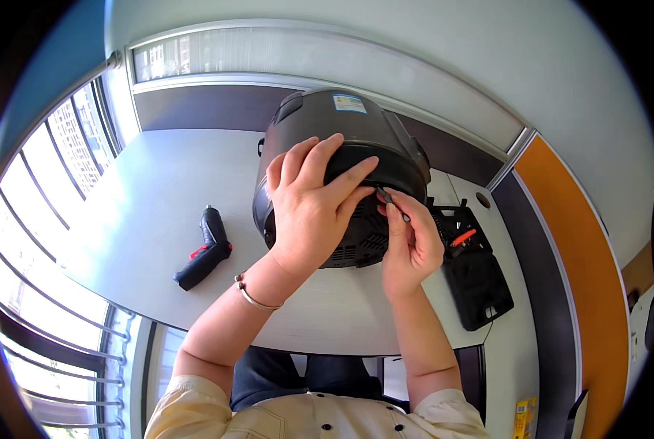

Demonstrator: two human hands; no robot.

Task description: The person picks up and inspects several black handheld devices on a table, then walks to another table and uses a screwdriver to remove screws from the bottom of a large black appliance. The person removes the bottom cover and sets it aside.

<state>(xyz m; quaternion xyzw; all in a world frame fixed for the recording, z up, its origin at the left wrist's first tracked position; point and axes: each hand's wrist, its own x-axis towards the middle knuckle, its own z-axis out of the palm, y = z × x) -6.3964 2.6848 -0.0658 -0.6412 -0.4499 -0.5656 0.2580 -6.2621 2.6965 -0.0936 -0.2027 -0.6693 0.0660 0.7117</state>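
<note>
A large dark rounded appliance (pixel 305 117), perhaps a rice cooker, lies tipped on the table with its vented base toward me. My left hand (pixel 308 194) rests on it with fingers spread, the thumb reaching toward the seam near the base. Pinched in my right hand (pixel 413 249) is a short, slim dark tool (pixel 394 204). Its tip meets the appliance at that seam, close to my left thumb. What exactly the tip touches is too small to make out.
On the white table (pixel 158 175), a black cordless screwdriver (pixel 208 249) with red parts lies left. An open black tool case (pixel 477 285) holding an orange-handled tool (pixel 463 238) lies right. Partition panels (pixel 210 110) stand behind; a barred window (pixel 45 241) is at the left.
</note>
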